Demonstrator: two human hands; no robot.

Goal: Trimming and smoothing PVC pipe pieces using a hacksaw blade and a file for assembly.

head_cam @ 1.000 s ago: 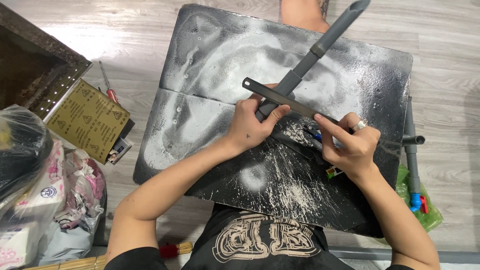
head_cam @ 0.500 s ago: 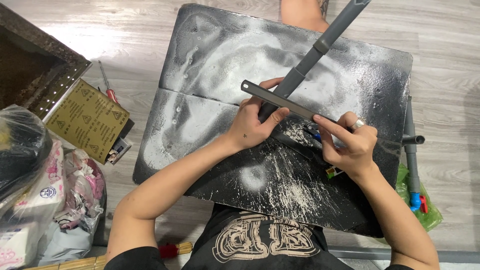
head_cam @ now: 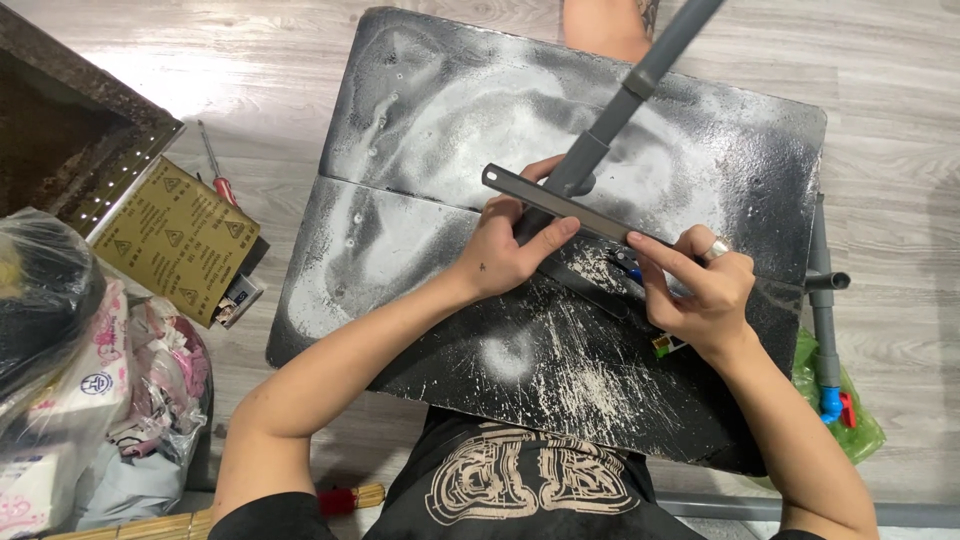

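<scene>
A long flat grey metal file [head_cam: 560, 203] lies across a grey plastic pipe [head_cam: 620, 100] over a black, dust-streaked board [head_cam: 430, 110]. My left hand [head_cam: 510, 250] grips the pipe's near end, its index finger stretched along the file's underside. My right hand [head_cam: 705, 285], with a ring on one finger, holds the file's near end; a blue piece shows by its fingers. The pipe runs up and away to the top edge, with a coupling partway along it.
Yellow sandpaper sheets [head_cam: 175, 235] and a red-handled screwdriver [head_cam: 215, 165] lie on the wooden floor at left, beside a dark framed box [head_cam: 60, 150] and bags of clutter [head_cam: 60, 380]. More grey piping with a blue fitting [head_cam: 825, 330] lies at right over a green bag.
The file has slid a short way along its length across the pipe, away from me. Both hands keep their hold and the pipe stays in place.
</scene>
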